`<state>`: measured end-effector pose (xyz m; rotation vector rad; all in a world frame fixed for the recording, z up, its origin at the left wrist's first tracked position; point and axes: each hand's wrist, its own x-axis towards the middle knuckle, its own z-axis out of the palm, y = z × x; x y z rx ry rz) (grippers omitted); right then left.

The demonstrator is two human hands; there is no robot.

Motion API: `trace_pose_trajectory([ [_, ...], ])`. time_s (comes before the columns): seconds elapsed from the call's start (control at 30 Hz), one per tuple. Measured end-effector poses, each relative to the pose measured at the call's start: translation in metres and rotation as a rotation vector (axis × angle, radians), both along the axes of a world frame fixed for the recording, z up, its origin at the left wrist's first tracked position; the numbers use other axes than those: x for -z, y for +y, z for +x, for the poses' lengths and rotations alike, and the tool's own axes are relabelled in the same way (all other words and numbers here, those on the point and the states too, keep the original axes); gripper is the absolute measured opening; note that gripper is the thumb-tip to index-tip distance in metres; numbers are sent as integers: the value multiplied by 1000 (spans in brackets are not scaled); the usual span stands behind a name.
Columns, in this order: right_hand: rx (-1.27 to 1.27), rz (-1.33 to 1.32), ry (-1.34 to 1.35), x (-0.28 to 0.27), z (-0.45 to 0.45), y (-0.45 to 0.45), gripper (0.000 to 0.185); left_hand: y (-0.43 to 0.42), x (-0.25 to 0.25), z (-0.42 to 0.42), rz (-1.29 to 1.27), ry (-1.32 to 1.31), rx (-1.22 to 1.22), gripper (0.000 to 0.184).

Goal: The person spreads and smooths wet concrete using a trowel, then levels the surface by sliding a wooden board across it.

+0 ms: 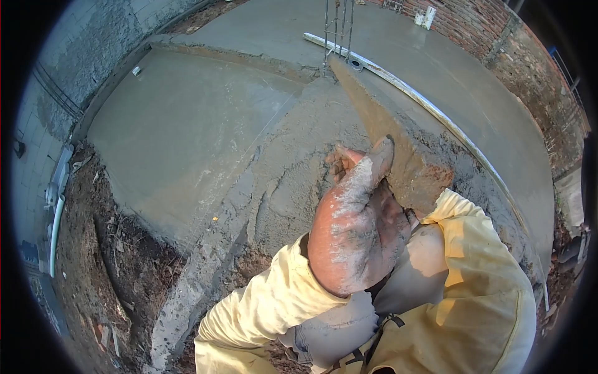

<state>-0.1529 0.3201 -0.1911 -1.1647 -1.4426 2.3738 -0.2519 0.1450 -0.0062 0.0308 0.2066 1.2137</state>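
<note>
A mud-coated trowel (398, 149) angles across the middle, its narrow tip pointing away from me and its broad end near my right cuff. My left hand (358, 230), smeared with wet cement, is closed with its thumb against the blade's edge. A few curled fingertips show beyond that thumb; I cannot tell for certain which hand they belong to. My right hand (412, 218) is almost wholly hidden behind my left hand and the trowel's broad end, seemingly around the handle. Below the blade lies rough wet mortar (293, 168).
Smooth wet concrete (180, 137) spreads at the left, with a thin string along its near side. A long pale pipe (436, 115) curves past on the right. Upright rebar (337, 31) stands ahead beside a small ring (355, 65). A brick wall (464, 25) rises behind; loose soil (112, 230) lies left.
</note>
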Motion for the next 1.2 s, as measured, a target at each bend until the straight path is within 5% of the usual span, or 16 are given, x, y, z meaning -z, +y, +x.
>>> trace_pose_trajectory([
  [1.2,227,99,191,-28,25,55,48,3,22,-14,75,-298,-73,46],
])
